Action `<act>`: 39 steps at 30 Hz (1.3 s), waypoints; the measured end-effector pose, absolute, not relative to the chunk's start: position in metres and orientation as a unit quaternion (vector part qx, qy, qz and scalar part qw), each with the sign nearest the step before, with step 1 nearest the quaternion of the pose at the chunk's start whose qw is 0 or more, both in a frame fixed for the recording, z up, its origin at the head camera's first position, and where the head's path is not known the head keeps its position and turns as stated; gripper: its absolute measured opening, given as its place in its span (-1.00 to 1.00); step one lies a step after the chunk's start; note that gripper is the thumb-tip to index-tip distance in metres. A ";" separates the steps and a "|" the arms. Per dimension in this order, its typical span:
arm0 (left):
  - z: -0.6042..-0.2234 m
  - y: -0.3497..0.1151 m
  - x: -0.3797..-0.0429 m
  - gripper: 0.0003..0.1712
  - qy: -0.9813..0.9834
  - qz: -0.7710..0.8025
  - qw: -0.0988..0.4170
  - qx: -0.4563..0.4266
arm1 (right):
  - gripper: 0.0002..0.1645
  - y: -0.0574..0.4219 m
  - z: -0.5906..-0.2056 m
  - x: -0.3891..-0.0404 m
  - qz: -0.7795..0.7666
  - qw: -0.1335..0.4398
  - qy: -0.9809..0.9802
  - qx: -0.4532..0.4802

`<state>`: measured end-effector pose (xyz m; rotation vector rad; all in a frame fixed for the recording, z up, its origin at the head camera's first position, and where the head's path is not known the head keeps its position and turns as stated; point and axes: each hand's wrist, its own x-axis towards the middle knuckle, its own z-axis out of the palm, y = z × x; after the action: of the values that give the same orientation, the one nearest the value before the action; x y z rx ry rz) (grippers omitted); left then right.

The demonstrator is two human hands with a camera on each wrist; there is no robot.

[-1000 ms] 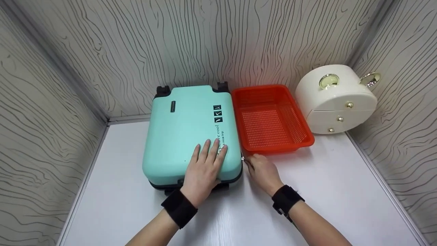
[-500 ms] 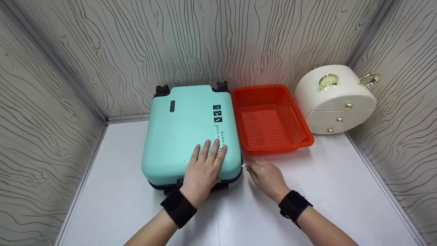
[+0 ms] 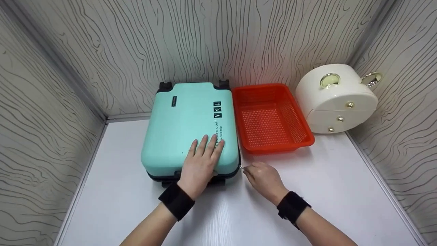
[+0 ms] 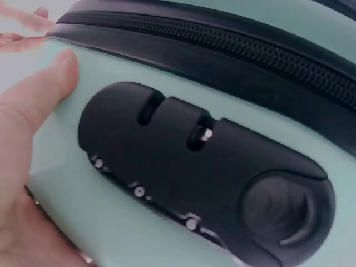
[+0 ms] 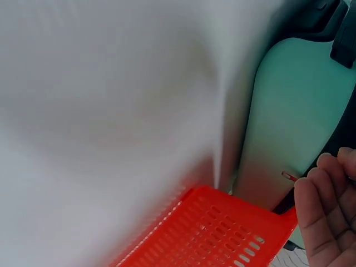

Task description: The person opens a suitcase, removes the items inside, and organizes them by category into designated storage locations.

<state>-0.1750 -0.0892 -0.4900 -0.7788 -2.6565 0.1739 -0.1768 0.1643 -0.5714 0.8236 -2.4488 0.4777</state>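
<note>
A mint-green hard-shell suitcase (image 3: pixel 191 119) lies flat on the white table, its black wheels towards the back wall. My left hand (image 3: pixel 199 167) rests on its lid near the front right corner, fingers straight and spread. In the left wrist view the thumb lies against the front side, beside the black combination lock (image 4: pixel 194 161) and below the black zipper (image 4: pixel 267 55). At the front right corner my right hand (image 3: pixel 264 179) pinches the small metal zipper pull (image 3: pixel 241 167). The right wrist view shows the curled fingers by the suitcase side, near a metal tab (image 5: pixel 289 176).
A red plastic basket (image 3: pixel 251 149) stands right against the suitcase's right side. Behind it to the right is a white rounded drawer box (image 3: pixel 338 99) with gold knobs and ring-like ears. Wood-grain patterned walls (image 3: pixel 191 41) enclose the table (image 3: pixel 112 191) at the back and sides.
My right hand has drawn the zipper pull along the right side towards the front corner. The suitcase's front edge has shifted slightly away from me, my left hand staying on the lid.
</note>
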 end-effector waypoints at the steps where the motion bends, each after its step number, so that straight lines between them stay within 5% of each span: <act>1: -0.490 -0.090 -0.176 0.33 -0.943 0.061 0.181 -0.274 | -0.95 0.163 -0.572 -0.176 0.178 0.254 -0.901 0.305; 18: -0.492 -0.083 -0.161 0.22 -0.938 0.085 0.197 -0.272 | -0.97 0.166 -0.571 -0.162 0.186 0.261 -0.890 0.324; 29: -0.487 -0.075 -0.151 -0.03 -0.937 0.099 0.209 -0.261 | -0.97 0.166 -0.569 -0.153 0.191 0.278 -0.877 0.343; 39: -0.481 -0.079 -0.150 0.19 -0.942 0.089 0.193 -0.259 | -0.96 0.160 -0.569 -0.142 0.207 0.261 -0.881 0.336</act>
<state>-0.1497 -0.0790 -0.4813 -0.7268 -2.6431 0.2490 -0.1424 0.1596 -0.5686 0.9085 -2.3860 0.5594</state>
